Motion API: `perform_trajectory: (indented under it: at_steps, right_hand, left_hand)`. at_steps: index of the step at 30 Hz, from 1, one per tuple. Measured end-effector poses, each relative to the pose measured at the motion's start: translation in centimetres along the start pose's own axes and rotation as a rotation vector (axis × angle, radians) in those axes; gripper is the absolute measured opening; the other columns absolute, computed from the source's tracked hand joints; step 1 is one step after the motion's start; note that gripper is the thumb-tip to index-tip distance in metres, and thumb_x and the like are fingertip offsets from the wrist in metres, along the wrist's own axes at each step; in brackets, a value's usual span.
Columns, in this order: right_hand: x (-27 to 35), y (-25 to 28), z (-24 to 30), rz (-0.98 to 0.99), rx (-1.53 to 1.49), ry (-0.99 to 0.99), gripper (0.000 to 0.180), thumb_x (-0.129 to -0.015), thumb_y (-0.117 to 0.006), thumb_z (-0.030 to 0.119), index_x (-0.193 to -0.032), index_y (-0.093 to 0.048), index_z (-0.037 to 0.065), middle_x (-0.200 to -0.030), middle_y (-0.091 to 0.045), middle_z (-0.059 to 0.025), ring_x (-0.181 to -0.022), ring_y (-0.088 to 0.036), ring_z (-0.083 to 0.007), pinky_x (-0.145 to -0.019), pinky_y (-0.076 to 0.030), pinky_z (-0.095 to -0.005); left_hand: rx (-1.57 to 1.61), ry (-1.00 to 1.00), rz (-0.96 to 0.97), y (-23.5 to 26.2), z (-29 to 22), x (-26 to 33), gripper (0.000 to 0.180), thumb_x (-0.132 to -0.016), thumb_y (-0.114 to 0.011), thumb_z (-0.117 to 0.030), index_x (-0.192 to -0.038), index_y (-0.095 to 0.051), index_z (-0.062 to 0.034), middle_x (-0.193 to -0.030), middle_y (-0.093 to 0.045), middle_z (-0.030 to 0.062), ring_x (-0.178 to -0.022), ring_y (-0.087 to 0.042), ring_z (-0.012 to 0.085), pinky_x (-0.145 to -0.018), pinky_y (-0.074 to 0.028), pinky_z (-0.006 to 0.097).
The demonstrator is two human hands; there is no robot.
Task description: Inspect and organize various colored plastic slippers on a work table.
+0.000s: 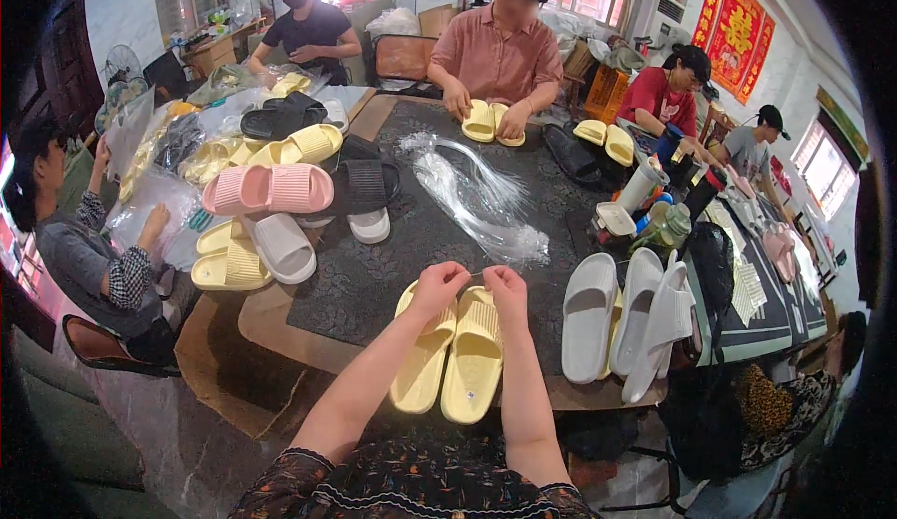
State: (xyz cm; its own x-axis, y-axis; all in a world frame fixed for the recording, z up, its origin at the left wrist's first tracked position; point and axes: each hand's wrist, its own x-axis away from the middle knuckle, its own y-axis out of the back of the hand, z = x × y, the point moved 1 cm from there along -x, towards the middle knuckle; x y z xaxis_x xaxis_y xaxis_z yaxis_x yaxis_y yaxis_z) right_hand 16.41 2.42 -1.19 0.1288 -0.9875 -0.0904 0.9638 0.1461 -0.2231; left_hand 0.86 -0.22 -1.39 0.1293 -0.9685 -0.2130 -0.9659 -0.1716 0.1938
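Note:
A pair of pale yellow slide slippers [473, 369] lies side by side at the table's near edge, with their open heels toward me. Above their toe ends, my left hand [441, 289] and my right hand [507, 295] face each other with fingertips pinched. Between them runs a thin clear strand [477, 274], barely visible. Beyond my hands, a loose bundle of clear plastic strands [467, 197] is spread over the dark patterned table cover [364, 304].
Stacked pink slippers [268, 189], plus yellow, grey and black ones, lie to the left. Grey slippers [590, 318] lean together at right, near bottles [665, 227] and cups. Across the table, a person in a pink shirt [500, 52] handles yellow slippers [481, 121]. Other people sit around.

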Motion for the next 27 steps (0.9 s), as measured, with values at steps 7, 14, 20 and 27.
perform_trajectory:
  at_steps: [7,14,20,27]
  right_hand:
    - [0.1,0.4,0.2,-0.002,0.054,-0.028,0.009,-0.085,-0.064,0.012,-0.086,-0.064,0.003,-0.073,-0.058,0.0034,-0.064,-0.05,-0.003,-0.059,-0.038,-0.018]
    - [-0.3,0.1,-0.5,0.16,0.137,-0.008,0.009,-0.085,-0.063,0.011,-0.088,-0.063,0.002,-0.079,-0.06,0.0024,-0.07,-0.054,-0.0037,-0.063,-0.041,-0.0175]
    - [0.0,0.0,0.0,-0.013,0.012,0.011,0.01,-0.086,-0.064,0.012,-0.086,-0.064,0.003,-0.073,-0.057,0.0049,-0.064,-0.048,-0.0011,-0.058,-0.038,-0.0175]
    - [-0.1,0.5,-0.3,-0.018,0.049,-0.007,0.011,-0.085,-0.065,0.015,-0.084,-0.064,0.003,-0.074,-0.058,0.0042,-0.064,-0.049,-0.0023,-0.058,-0.038,-0.0181]
  left_hand:
    - [-0.016,0.023,0.019,-0.1,-1.2,0.3,0.018,-0.083,-0.064,-0.02,-0.084,-0.065,-0.0019,-0.068,-0.062,0.0003,-0.064,-0.053,0.0065,-0.059,-0.043,0.025]
    - [-0.022,-0.013,0.032,-0.2,-0.8,0.1,0.018,-0.084,-0.063,-0.019,-0.086,-0.066,-0.0017,-0.07,-0.064,0.0016,-0.065,-0.055,0.0071,-0.062,-0.045,0.025]
    - [-0.048,-0.001,0.035,0.1,-1.5,0.3,0.017,-0.084,-0.062,-0.018,-0.084,-0.065,-0.0016,-0.069,-0.062,0.0,-0.065,-0.052,0.0059,-0.06,-0.044,0.025]
    - [-0.01,-0.04,0.021,-0.1,-1.5,0.4,0.017,-0.085,-0.062,-0.018,-0.083,-0.064,-0.0012,-0.067,-0.06,-0.0013,-0.063,-0.049,0.0056,-0.057,-0.041,0.024]
